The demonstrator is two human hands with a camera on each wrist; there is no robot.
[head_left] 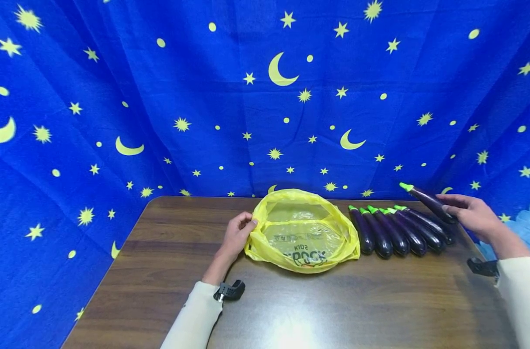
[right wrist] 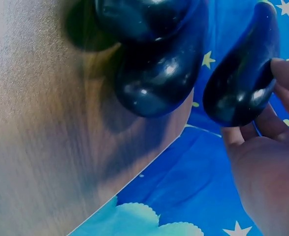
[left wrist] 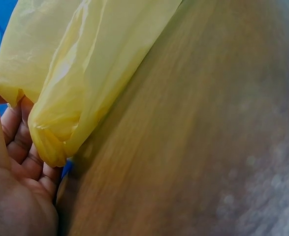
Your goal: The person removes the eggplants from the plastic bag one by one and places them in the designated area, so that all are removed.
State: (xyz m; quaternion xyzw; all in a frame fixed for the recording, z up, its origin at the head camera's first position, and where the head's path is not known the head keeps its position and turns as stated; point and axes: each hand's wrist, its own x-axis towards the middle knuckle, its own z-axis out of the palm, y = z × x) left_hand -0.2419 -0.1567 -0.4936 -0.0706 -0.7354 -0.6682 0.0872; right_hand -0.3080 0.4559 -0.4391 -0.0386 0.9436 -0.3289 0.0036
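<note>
My right hand [head_left: 476, 215] grips one eggplant [head_left: 430, 201] by its thick end, its green stem pointing up and left. In the right wrist view the thumb and fingers close around this eggplant [right wrist: 245, 73], which hangs apart from the others. Below it, several eggplants [head_left: 380, 232] lie side by side on the table, stems toward the back. My left hand [head_left: 239, 235] pinches the left rim of a yellow plastic bag [head_left: 352, 242], whose mouth stands wide open. In the left wrist view the bag's edge [left wrist: 85, 88] falls in folds past the fingers.
The brown wooden table [head_left: 178, 271] ends at a blue curtain [head_left: 230, 97] with yellow moons and stars, which hangs close behind it and down both sides. The row of eggplants lies just right of the bag, near the table's right edge.
</note>
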